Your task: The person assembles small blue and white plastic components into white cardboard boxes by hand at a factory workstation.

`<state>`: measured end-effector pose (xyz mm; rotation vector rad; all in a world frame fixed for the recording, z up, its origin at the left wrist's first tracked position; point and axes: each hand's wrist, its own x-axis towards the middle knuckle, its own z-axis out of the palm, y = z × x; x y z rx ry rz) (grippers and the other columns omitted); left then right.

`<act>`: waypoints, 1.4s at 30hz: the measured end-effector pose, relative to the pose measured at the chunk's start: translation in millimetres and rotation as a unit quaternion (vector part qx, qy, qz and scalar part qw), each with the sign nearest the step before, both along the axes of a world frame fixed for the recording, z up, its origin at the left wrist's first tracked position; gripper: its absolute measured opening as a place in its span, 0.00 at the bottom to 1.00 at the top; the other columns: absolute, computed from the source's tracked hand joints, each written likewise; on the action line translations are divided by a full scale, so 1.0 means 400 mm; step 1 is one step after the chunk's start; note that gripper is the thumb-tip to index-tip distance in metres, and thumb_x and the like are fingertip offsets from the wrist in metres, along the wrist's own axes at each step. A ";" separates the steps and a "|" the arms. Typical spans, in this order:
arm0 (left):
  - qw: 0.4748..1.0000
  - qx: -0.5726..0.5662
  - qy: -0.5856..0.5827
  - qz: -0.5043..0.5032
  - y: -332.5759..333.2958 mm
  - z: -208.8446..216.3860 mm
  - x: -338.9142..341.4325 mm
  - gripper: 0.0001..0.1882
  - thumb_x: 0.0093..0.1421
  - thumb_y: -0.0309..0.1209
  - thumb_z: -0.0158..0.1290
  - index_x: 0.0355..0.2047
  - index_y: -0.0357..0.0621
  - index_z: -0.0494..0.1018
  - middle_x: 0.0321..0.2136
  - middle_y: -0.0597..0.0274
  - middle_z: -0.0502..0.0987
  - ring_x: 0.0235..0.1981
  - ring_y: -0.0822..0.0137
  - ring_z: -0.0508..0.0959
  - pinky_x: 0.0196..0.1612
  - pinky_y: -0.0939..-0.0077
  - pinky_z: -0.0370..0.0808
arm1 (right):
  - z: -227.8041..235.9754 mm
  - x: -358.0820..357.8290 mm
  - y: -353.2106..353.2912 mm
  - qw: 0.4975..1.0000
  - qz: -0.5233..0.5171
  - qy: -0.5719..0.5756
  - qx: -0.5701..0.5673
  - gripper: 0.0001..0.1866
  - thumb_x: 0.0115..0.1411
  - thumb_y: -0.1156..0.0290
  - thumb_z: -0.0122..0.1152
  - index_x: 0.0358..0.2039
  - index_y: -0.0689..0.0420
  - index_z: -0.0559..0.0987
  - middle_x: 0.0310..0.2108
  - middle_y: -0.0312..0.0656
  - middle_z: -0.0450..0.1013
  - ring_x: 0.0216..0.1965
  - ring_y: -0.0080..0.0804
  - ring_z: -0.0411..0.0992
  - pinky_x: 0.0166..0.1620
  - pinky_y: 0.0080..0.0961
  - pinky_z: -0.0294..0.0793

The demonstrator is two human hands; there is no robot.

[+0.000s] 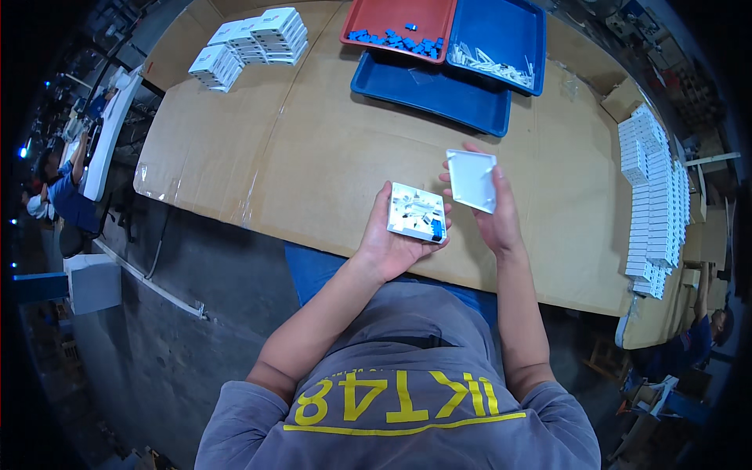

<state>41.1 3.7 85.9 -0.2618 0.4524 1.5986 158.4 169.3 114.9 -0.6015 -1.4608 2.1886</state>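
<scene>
Near the front edge of the table, my left hand point(392, 249) is closed around a square white plastic housing point(417, 211). Its open face is turned up and shows small inner parts, with a blue piece at its lower right corner. To the right and a little higher, my right hand point(500, 219) grips a white square cover point(472, 180) by its side. The hollow inside of the cover faces me. Housing and cover are close to each other but apart.
Cardboard covers the table point(313, 164). At the back, a red tray point(399, 16) holds small blue pieces and a blue tray point(501, 39) holds white strips; another blue tray point(431, 98) sits below them. White boxes point(254, 39) stand stacked at far left, more stacks point(654, 204) at right. Co-workers sit at both sides.
</scene>
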 end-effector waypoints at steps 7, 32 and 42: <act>1.000 0.001 -0.004 -0.018 0.011 -0.015 0.022 0.40 0.72 0.68 0.34 0.65 0.47 0.67 0.55 0.49 0.77 0.53 0.50 0.79 0.55 0.51 0.77 | -0.012 0.001 -0.009 0.981 0.125 -0.060 0.139 0.27 0.77 0.52 0.49 0.67 0.55 0.74 0.57 0.44 0.76 0.57 0.32 0.75 0.55 0.27 0.75; 0.999 -0.047 0.018 -0.004 0.039 -0.027 0.056 0.37 0.75 0.65 0.25 0.65 0.53 0.65 0.59 0.55 0.72 0.60 0.53 0.73 0.60 0.45 0.74 | -0.039 -0.006 0.012 0.940 0.271 -0.116 0.170 0.24 0.71 0.64 0.59 0.64 0.60 0.76 0.57 0.44 0.76 0.58 0.30 0.73 0.61 0.29 0.71; 0.998 -0.057 0.009 0.004 0.034 -0.028 0.060 0.34 0.76 0.62 0.27 0.65 0.53 0.65 0.59 0.55 0.72 0.59 0.56 0.73 0.62 0.46 0.72 | -0.062 -0.006 0.001 0.939 0.242 -0.151 0.193 0.23 0.72 0.64 0.60 0.65 0.58 0.77 0.54 0.43 0.80 0.52 0.28 0.76 0.57 0.26 0.74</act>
